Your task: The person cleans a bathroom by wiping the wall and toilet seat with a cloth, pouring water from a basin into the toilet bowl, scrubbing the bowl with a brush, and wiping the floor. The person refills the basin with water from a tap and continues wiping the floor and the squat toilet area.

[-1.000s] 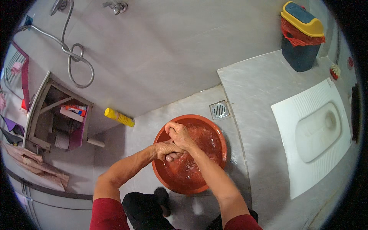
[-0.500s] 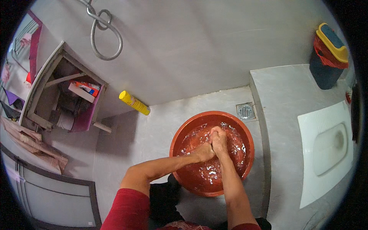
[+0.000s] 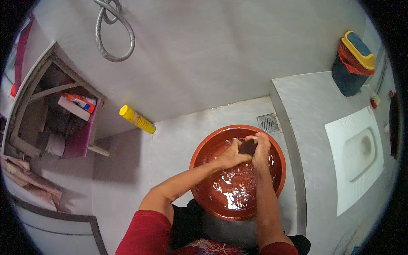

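Observation:
A round reddish-brown basin (image 3: 196, 187) with rippling water stands on the floor in front of me. Over its far part, my left hand (image 3: 233, 157) and my right hand (image 3: 261, 154) hold a small, dark, soft-looking piece (image 3: 247, 147) between them. The left thumb and fingers close on its left side. On the other side the right fingers curl over its top. Whether it is cloth or sponge I cannot tell. Both hands look wet and sit at or just above the water.
A yellow canister (image 3: 138, 120) stands by the wall, right of a low shelf unit (image 3: 95, 123). A floor drain (image 3: 268, 123) lies beyond the basin. On the raised step (image 3: 304, 97) at right are a squat toilet (image 3: 361, 148) and a lidded bin (image 3: 350, 78). A metal hose (image 3: 132, 40) hangs above.
My hands, clasped together before, have come slightly apart and moved to the right. The dark piece now shows between them. The whole view has shifted a little.

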`<state>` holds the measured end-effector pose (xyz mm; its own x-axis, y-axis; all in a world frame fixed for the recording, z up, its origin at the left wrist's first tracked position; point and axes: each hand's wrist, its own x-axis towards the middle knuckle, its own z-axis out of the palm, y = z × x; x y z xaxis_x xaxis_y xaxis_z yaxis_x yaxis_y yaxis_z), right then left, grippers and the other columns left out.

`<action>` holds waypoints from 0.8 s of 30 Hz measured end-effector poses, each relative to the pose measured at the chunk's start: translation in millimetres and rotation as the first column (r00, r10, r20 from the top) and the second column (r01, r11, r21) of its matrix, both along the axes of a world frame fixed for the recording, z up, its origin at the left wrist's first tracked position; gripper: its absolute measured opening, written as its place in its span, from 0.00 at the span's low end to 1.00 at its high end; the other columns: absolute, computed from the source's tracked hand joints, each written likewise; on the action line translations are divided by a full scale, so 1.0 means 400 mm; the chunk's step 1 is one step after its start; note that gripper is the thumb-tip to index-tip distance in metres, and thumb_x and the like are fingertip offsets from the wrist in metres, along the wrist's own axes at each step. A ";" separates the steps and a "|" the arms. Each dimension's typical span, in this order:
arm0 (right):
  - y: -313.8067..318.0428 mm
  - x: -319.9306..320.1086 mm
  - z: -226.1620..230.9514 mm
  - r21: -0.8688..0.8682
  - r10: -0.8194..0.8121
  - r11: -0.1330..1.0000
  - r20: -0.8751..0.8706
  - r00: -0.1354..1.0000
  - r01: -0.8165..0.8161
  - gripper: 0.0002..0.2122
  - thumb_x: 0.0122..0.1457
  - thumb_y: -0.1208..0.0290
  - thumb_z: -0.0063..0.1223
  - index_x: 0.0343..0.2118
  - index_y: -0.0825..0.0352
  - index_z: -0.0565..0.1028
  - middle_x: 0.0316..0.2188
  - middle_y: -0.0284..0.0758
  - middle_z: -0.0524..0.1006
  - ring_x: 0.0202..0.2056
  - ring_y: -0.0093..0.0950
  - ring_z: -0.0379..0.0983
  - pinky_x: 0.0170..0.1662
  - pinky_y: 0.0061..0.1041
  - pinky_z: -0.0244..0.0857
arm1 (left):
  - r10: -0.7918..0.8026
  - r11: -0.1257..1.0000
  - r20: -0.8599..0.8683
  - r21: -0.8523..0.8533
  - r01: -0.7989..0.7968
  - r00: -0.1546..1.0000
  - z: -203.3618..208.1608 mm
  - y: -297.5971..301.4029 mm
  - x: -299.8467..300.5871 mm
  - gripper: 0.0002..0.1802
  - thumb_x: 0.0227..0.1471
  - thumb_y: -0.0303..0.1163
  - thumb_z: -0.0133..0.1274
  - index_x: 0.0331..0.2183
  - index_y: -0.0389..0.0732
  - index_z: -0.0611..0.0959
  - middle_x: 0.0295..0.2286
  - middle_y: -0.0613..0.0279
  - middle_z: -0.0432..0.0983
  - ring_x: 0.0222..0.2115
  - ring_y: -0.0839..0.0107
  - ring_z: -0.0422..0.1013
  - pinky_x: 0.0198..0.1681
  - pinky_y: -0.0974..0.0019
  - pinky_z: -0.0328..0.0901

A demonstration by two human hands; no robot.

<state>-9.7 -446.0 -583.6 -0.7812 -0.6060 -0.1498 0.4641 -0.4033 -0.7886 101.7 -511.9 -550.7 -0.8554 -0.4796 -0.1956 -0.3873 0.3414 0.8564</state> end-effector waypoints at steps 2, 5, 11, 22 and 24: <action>0.005 -0.042 -0.015 0.218 -0.017 0.968 -0.436 0.900 0.125 0.10 0.58 0.72 0.31 0.38 0.71 0.63 0.24 0.38 0.74 0.26 0.26 0.69 0.31 0.23 0.63 | 0.044 0.859 0.113 0.503 -0.095 0.993 0.119 -0.025 -0.022 0.35 0.42 0.50 0.53 0.44 0.38 0.59 0.24 0.64 0.65 0.18 0.80 0.62 0.13 0.77 0.56; 0.021 -0.011 0.085 0.376 0.130 0.926 -0.362 0.923 0.017 0.12 0.60 0.66 0.30 0.41 0.68 0.63 0.25 0.36 0.73 0.26 0.20 0.69 0.25 0.17 0.63 | 0.198 0.648 0.021 0.747 -0.147 0.980 0.165 -0.079 0.010 0.26 0.47 0.43 0.48 0.46 0.46 0.59 0.24 0.64 0.65 0.14 0.79 0.60 0.09 0.79 0.51; 0.064 0.001 0.067 0.319 0.103 0.948 -0.345 0.933 0.013 0.11 0.59 0.66 0.35 0.40 0.67 0.63 0.26 0.32 0.71 0.26 0.17 0.67 0.24 0.14 0.61 | 0.571 0.735 -0.575 0.038 -0.677 0.587 0.279 -0.368 0.096 0.18 0.45 0.34 0.51 0.37 0.37 0.66 0.30 0.63 0.65 0.32 0.73 0.62 0.40 0.67 0.57; 0.137 0.033 -0.070 0.573 0.214 0.819 -0.350 0.912 0.027 0.08 0.56 0.73 0.38 0.36 0.70 0.66 0.23 0.34 0.72 0.24 0.21 0.69 0.26 0.19 0.62 | -0.091 -0.242 -0.130 -0.959 -0.148 0.987 0.351 -0.626 -0.279 0.19 0.46 0.28 0.44 0.43 0.50 0.71 0.55 0.63 0.47 0.56 0.64 0.45 0.55 0.56 0.45; 0.142 0.032 -0.116 0.616 0.195 0.787 -0.313 0.929 0.042 0.08 0.56 0.74 0.37 0.36 0.70 0.66 0.23 0.34 0.72 0.24 0.21 0.69 0.27 0.19 0.62 | -0.114 -0.408 0.097 -0.912 0.043 0.989 0.270 -0.649 -0.280 0.22 0.44 0.32 0.45 0.45 0.51 0.70 0.56 0.66 0.46 0.57 0.67 0.42 0.57 0.55 0.40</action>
